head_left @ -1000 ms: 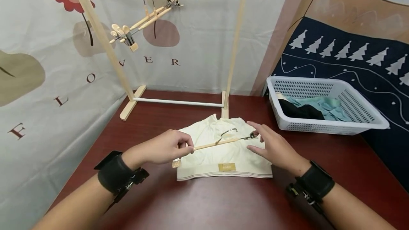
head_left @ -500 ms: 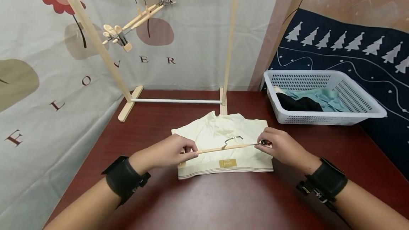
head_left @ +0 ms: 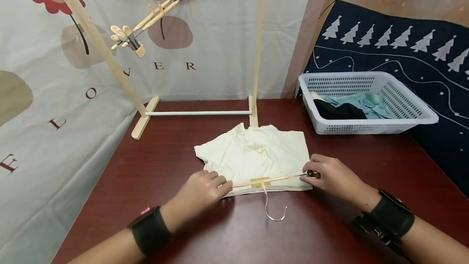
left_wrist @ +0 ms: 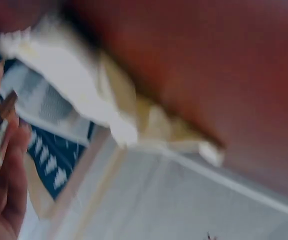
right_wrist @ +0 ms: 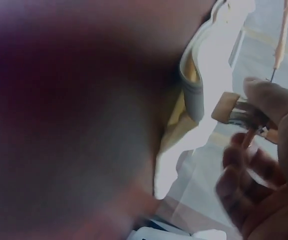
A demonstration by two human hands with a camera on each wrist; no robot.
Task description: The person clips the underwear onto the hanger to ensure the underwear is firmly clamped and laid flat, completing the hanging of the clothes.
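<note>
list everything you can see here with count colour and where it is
cream garment: 1, cream, flat on table centre
clip hanger: 1, wood with metal hook, along garment's near hem
table: 1, dark red
rack: 1, pale wood, table's far side
spare hangers: 2, wood, on rack rail
basket: 1, white, far right, holding black and teal clothes
left hand: grips hanger's left end
right hand: pinches hanger's right clip

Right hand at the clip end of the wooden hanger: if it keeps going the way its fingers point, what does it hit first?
Probably the right hand meets the cream folded garment, since its fingers point left along the wooden hanger.
</note>
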